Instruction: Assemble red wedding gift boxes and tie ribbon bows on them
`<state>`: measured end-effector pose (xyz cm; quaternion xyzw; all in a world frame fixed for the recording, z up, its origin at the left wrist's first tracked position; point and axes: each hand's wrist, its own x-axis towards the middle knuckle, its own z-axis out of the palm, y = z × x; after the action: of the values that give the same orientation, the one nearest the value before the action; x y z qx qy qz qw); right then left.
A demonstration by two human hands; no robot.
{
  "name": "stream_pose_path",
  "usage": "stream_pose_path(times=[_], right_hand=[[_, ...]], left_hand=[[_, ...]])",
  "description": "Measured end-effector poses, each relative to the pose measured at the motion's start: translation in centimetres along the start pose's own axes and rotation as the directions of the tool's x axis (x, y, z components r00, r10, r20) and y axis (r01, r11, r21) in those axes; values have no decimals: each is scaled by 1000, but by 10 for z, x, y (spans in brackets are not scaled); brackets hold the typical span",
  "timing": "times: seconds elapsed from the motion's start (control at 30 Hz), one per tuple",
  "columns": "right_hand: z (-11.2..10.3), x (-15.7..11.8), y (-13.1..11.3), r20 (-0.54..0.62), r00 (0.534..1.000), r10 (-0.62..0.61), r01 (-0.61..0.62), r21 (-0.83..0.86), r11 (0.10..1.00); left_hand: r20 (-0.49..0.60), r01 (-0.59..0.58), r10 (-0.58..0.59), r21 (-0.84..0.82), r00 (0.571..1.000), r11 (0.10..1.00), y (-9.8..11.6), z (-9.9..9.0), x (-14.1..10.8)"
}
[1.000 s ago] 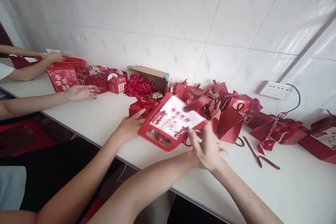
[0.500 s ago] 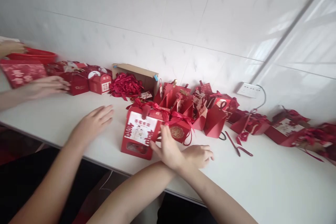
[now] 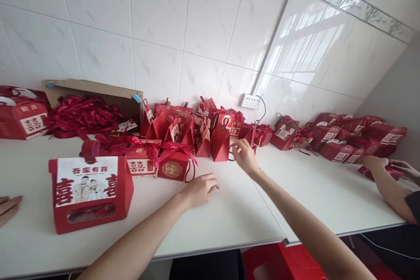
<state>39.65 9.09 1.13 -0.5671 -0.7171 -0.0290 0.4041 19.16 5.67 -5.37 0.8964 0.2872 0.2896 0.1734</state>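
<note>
My left hand rests low over the white table, its fingers loosely bent and nothing seen in them. Beyond it is a small red gift box with a bow and a gold round print. My right hand reaches farther, just right of an upright red gift bag. Its fingers are bent inward; whatever they may hold is hidden. At the left front stands a larger red gift box, with a white couple label, a window and a strap on top. Neither hand touches it.
A cardboard box holds tangled red ribbons. Against the wall are a power strip and many red boxes. Another person's hands handle a red box at right. Another person's fingers show at the left edge.
The view has swung right. My right hand has left the labelled box's side and reached out to the right; my arms are no longer crossed. That box now stands farther left and nearer.
</note>
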Motion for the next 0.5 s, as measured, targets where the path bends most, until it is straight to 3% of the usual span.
stream_pose_path(times=[0.1,0.2,0.33,0.5], right_hand=[[-7,23,66,-39,978,206,-209,-111,972],[-7,42,107,-63,917,393,-397,-202,895],[2,62,132,-86,837,541,-542,-273,795],[14,81,145,-192,783,592,-621,-286,730]], left_hand=[[45,-15,15,18,999,1000,-1,5,1],[22,-35,35,21,999,999,-2,4,-1],[-38,-94,97,79,995,992,0,-1,-5],[-68,-202,215,161,974,966,2,0,-5]])
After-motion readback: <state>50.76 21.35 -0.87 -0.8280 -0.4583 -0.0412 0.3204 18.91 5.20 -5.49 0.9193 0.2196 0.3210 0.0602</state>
